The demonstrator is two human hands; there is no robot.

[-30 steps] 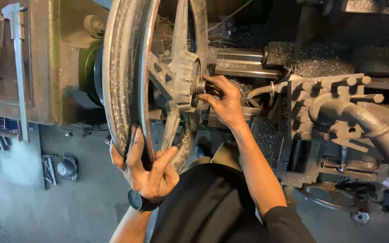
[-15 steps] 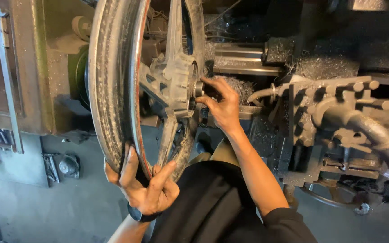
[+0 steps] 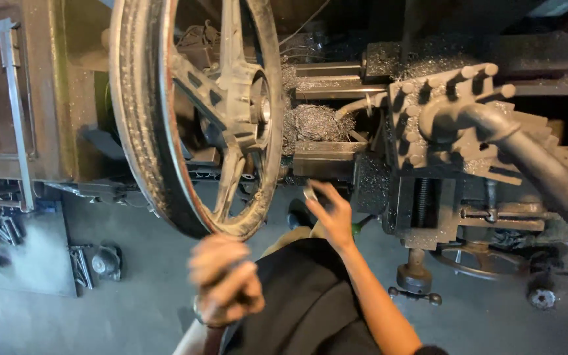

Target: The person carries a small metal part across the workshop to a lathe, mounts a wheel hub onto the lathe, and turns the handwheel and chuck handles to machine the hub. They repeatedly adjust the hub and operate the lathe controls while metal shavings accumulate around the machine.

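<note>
No pkgs, labels, signs or screens in view anywhere in the shot. Only bare metal, grime and swarf w/ nothing printed or stuck on that can be made out.

close head view, facing down
</note>
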